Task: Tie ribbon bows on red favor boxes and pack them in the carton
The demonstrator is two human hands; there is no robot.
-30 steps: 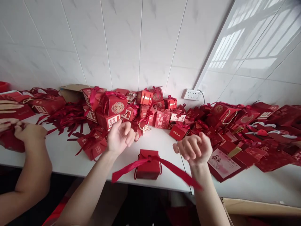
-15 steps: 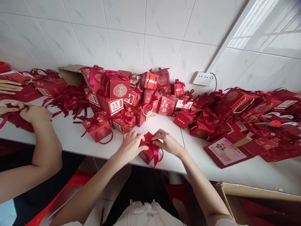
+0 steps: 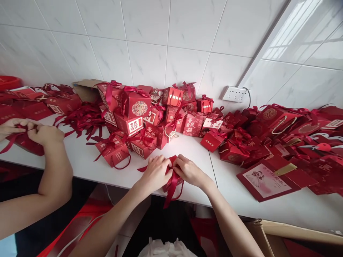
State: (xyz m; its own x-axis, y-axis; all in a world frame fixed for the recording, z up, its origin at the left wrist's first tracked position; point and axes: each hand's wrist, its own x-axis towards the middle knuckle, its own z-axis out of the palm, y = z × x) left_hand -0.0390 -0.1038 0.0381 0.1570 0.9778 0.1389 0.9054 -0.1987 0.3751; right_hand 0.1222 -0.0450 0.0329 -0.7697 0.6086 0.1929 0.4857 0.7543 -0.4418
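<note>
A small red gift box (image 3: 180, 175) stands at the table's front edge, partly hidden by my hands. Dark red ribbon (image 3: 171, 191) crosses its top and hangs down the front, and another ribbon end pokes out left of my left hand. My left hand (image 3: 157, 171) is closed at the top of the box, its thumb and fingers pinching the ribbon. From the other side my right hand (image 3: 187, 170) pinches the ribbon too, fingertips close to those of the left. The knot itself is covered by my fingers.
Finished-looking red boxes with bows (image 3: 135, 107) are stacked behind my hands. Loose ribbons (image 3: 84, 116) lie to the left, near a co-worker's hands (image 3: 44, 134) on another box. Flat red boxes and scissors (image 3: 323, 146) lie right. A carton (image 3: 300, 230) stands below the table's right side.
My hands have drawn closer together over the box, fingers tighter on the ribbon. A ribbon end now shows left of my left hand. The view has shifted slightly; the co-worker's far hand came down.
</note>
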